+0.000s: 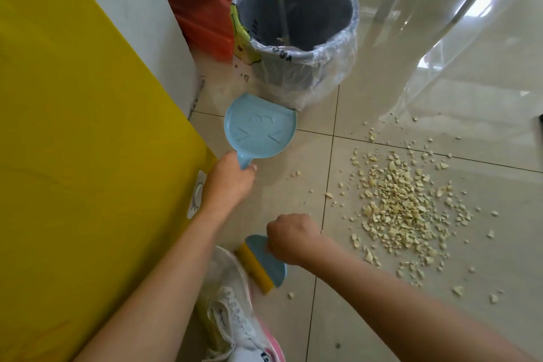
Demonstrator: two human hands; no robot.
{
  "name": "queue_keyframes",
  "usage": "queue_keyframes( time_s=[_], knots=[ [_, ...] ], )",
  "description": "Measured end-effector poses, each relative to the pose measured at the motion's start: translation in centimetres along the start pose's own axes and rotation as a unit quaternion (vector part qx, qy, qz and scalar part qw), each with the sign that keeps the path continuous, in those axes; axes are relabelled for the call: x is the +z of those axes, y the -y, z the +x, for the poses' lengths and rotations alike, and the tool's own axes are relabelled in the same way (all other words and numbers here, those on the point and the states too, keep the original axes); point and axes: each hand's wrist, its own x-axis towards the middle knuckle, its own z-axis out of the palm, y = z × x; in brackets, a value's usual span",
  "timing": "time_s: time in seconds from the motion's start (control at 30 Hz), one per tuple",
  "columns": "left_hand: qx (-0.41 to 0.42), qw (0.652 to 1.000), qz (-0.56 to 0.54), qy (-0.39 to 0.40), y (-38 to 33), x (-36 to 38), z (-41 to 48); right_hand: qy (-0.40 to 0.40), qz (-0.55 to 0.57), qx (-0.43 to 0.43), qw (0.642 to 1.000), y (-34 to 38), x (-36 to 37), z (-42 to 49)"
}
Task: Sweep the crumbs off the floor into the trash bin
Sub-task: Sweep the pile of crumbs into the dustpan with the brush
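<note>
the light blue dustpan [260, 126] has its long axis running from the handle, nearest the person, up and away toward the trash bin [296, 29], its flat open edge pointing at the bin's base and just beside it. the left hand [230, 178] is wrapped closed around the handle. the right hand [291, 236] is a tight fist on the small brush [264, 261], whose blue back and yellow edge run diagonally, slanting down to the right; the bristles are hard to make out. the brush hangs near a white sneaker [235, 317]. the crumbs [402, 209] lie scattered on the tiled floor [323, 317], right of both tools, apart from them. the bin is lined with clear plastic.
</note>
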Motion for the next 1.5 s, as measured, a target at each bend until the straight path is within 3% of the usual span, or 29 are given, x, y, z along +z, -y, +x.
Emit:
queue_keyframes(
  time_s=[0.23,0.4,0.53,0.7,0.93,1.1,1.2,1.37,1.5],
  knots=[
    [0.005,0.999,-0.053,0.010,-0.2,-0.1,0.4,-0.099,0.006,0.104,0.990,-7.8,-3.6,1.7],
    [0.002,0.998,-0.063,0.013,-0.5,-0.2,0.3,-0.103,0.078,0.218,0.967,-16.5,-5.6,1.0],
    [-0.003,0.998,-0.067,0.014,-0.4,-0.1,0.3,-0.085,0.113,0.218,0.966,-18.7,-7.3,0.0],
    [0.004,0.998,-0.068,0.016,-0.3,0.7,0.1,-0.104,0.179,0.176,0.962,-15.1,-8.6,2.8],
    [-0.011,0.996,-0.087,0.005,1.4,0.7,-0.2,-0.148,0.322,0.275,0.894,-20.1,-5.9,4.5],
    [-0.008,0.993,-0.115,0.030,1.0,1.5,-0.5,-0.165,0.279,0.319,0.891,-25.2,-3.1,-1.9],
    [0.010,0.994,-0.100,0.039,0.4,2.2,-0.9,-0.190,0.254,0.254,0.914,-22.4,-3.0,-5.4],
    [0.024,0.996,-0.044,0.071,0.4,3.0,-2.5,-0.035,0.213,0.055,0.975,-10.1,0.4,-7.2],
    [0.036,0.992,-0.002,0.123,1.0,3.5,-4.0,0.046,0.157,-0.001,0.987,-5.1,4.6,-5.2]
  ],
)
